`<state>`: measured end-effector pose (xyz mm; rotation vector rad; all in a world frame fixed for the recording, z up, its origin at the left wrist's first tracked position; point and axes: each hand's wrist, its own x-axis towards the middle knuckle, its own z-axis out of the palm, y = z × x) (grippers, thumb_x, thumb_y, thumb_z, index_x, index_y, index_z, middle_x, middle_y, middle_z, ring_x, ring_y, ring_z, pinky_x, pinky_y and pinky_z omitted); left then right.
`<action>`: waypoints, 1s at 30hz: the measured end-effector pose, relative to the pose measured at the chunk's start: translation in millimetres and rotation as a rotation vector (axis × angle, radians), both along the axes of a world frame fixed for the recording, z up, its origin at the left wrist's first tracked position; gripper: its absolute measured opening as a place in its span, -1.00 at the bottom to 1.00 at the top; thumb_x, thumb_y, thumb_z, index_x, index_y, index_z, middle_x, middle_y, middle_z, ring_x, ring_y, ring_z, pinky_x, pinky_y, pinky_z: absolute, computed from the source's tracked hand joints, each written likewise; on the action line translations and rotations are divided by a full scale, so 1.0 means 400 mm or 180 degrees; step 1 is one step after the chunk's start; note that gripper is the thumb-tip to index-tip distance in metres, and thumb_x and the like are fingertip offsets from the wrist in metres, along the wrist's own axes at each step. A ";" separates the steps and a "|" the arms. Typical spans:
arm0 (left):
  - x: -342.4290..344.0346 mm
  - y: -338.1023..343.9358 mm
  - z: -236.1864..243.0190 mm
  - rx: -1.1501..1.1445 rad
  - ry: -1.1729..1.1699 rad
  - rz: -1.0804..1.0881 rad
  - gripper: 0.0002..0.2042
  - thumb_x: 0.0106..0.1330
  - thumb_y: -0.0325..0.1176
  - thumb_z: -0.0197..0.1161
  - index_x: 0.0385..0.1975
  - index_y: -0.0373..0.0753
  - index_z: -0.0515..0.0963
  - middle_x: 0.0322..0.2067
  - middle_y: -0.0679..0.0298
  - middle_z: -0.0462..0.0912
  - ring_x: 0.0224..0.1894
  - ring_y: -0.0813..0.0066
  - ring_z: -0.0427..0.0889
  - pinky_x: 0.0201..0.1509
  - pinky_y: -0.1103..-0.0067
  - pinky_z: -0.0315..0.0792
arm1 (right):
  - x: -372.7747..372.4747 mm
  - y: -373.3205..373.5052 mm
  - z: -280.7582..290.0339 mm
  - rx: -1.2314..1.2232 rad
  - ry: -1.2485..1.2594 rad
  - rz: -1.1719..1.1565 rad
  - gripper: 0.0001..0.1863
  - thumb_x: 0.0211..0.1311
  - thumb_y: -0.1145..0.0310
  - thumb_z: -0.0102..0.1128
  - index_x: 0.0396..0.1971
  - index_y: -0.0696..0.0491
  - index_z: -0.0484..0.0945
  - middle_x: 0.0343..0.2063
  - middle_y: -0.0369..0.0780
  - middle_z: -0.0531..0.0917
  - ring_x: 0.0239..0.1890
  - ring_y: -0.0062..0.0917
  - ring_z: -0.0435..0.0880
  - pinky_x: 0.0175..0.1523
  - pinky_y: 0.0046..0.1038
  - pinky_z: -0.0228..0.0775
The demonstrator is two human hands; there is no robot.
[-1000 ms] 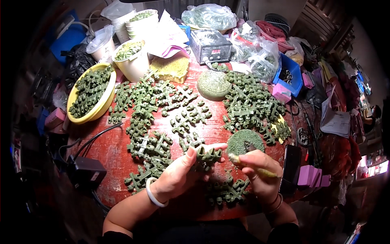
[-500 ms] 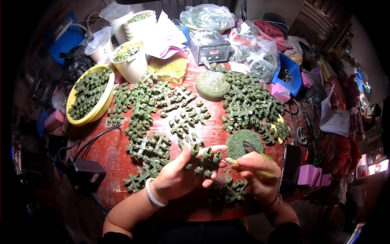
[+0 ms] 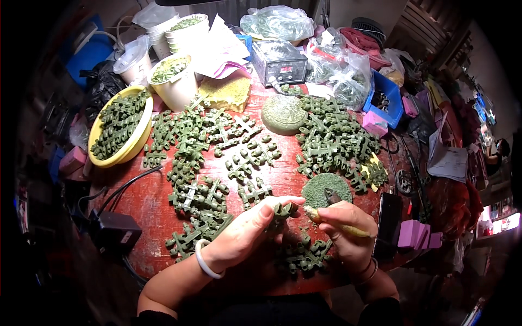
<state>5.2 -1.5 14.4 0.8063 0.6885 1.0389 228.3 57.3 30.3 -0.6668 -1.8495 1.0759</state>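
My left hand [image 3: 242,239], with a white bangle at the wrist, holds a small dark green branched part [image 3: 284,210] between thumb and fingers; the hand hides most of it. My right hand [image 3: 350,239] is closed around a slim tool with a yellowish wrapped grip [image 3: 356,231]. Its front end is beside the green part; I cannot tell whether they touch. Behind my right hand lies a round green textured pad [image 3: 318,186], with a dark pointed tool tip [image 3: 330,196] over it. More green parts [image 3: 307,255] lie below my hands.
Heaps of similar green parts lie on the red table [image 3: 149,239] at left [image 3: 187,146] and right [image 3: 331,136]. A yellow basin [image 3: 147,130], tubs [image 3: 182,92], a grey control box [image 3: 280,62], a round stone-like block [image 3: 284,114] and a black adapter [image 3: 115,233] stand around.
My left hand has turned the green part, so less of it shows and its row of rounded ends now faces differently. My right hand has barely moved.
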 end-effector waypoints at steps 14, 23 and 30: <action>-0.003 0.009 -0.014 0.1672 0.1870 0.0595 -0.50 0.59 -0.03 -0.16 0.26 -0.28 0.42 0.06 0.20 0.41 -0.04 0.51 0.40 -0.07 0.64 0.40 | 0.002 0.002 0.000 0.0283 -0.0132 0.0040 -0.69 0.09 0.67 0.37 -0.12 0.19 0.67 -0.32 -0.15 0.70 -0.36 -0.51 0.66 -0.26 -0.55 0.47; -0.004 0.015 -0.019 0.1753 0.1894 0.0542 -0.50 0.58 -0.04 -0.14 0.25 -0.31 0.43 0.10 0.14 0.44 0.10 0.36 0.40 0.12 0.53 0.35 | 0.009 -0.008 0.001 -0.0464 0.0130 0.0000 -0.71 0.14 0.68 0.33 -0.10 0.21 0.66 -0.30 -0.17 0.70 -0.36 -0.58 0.64 -0.28 -0.59 0.46; 0.002 0.004 -0.016 0.1096 0.0918 0.0371 -0.54 0.61 -0.12 -0.16 0.31 -0.29 0.34 0.16 0.16 0.43 0.14 0.41 0.41 0.17 0.48 0.38 | 0.010 -0.010 0.002 -0.0291 -0.0025 -0.0148 -0.80 0.26 0.50 0.32 -0.16 0.25 0.63 -0.32 -0.14 0.66 -0.30 -0.50 0.69 -0.17 -0.57 0.52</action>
